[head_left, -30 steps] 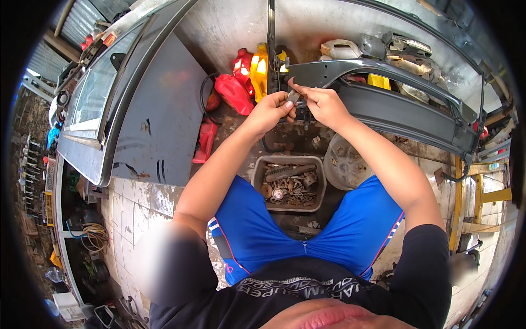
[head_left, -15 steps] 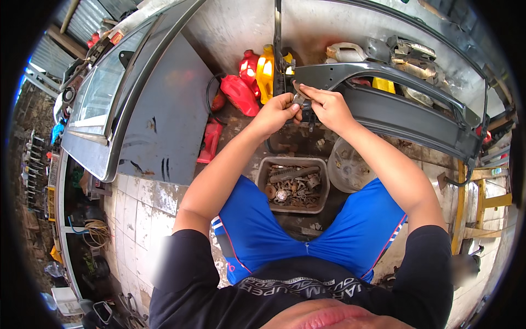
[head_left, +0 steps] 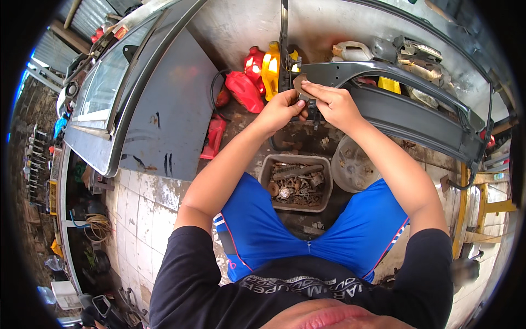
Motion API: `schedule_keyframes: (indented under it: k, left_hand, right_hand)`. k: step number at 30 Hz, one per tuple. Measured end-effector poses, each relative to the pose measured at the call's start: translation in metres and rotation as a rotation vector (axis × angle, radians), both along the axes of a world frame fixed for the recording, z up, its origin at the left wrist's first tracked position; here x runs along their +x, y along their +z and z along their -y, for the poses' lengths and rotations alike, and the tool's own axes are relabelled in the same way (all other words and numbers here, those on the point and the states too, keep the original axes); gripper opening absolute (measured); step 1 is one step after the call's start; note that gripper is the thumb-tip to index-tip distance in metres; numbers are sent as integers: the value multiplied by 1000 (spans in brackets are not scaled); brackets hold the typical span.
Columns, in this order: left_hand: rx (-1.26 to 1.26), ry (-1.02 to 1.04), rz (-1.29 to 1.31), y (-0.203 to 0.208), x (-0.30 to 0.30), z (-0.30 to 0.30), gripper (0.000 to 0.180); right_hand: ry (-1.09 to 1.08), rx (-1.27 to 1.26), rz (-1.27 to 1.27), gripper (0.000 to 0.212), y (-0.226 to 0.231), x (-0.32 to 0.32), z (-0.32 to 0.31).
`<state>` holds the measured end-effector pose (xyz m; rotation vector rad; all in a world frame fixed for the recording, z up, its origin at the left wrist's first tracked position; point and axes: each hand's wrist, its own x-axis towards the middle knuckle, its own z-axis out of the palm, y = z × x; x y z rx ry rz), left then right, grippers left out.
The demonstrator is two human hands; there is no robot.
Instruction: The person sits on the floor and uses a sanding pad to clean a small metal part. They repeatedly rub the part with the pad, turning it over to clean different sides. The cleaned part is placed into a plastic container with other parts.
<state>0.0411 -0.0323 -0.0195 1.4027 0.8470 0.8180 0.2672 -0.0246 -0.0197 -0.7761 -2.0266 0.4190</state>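
My right hand (head_left: 335,104) presses its fingers on a thin brown sheet (head_left: 299,85) that looks like sandpaper. The sheet lies over a small grey metal part, mostly hidden by my fingers. My left hand (head_left: 282,109) is closed around that part from the left, thumb on top. Both hands meet at the near left end of a dark grey car door frame (head_left: 394,112), close to its black upright bar (head_left: 283,33). Whether the small part is fixed to the frame I cannot tell.
A grey tub (head_left: 265,178) of rusty bolts and a clear round bucket (head_left: 356,178) stand between my knees. Red jugs (head_left: 244,92) and a yellow jug (head_left: 270,71) stand by the wall. A grey car door (head_left: 164,109) leans at left, a yellow wooden stand (head_left: 482,205) at right.
The brown sheet has tilted to show more of its face, and my right fingers have shifted on it. My left hand keeps its grip. The view has moved slightly.
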Motion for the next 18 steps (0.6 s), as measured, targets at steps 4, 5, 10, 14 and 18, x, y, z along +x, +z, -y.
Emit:
schedule_keyframes:
  k: [4, 5, 10, 14, 18]
  left_hand:
    - [-12, -30, -2, 3, 2, 2, 16]
    - [-13, -42, -14, 5, 2, 1, 16]
    - [-17, 2, -3, 2, -1, 0, 15]
    - [-14, 12, -3, 3, 4, 6, 15]
    - [-16, -12, 2, -1, 2, 4, 15]
  right_hand:
    - [-20, -26, 5, 51, -2, 3, 2]
    - [-23, 12, -1, 49, -2, 1, 1]
    - [-34, -76, 45, 49, 3, -1, 1]
    - [-6, 52, 10, 50, 11, -2, 8]
    - [-25, -17, 17, 51, 3, 0, 6]
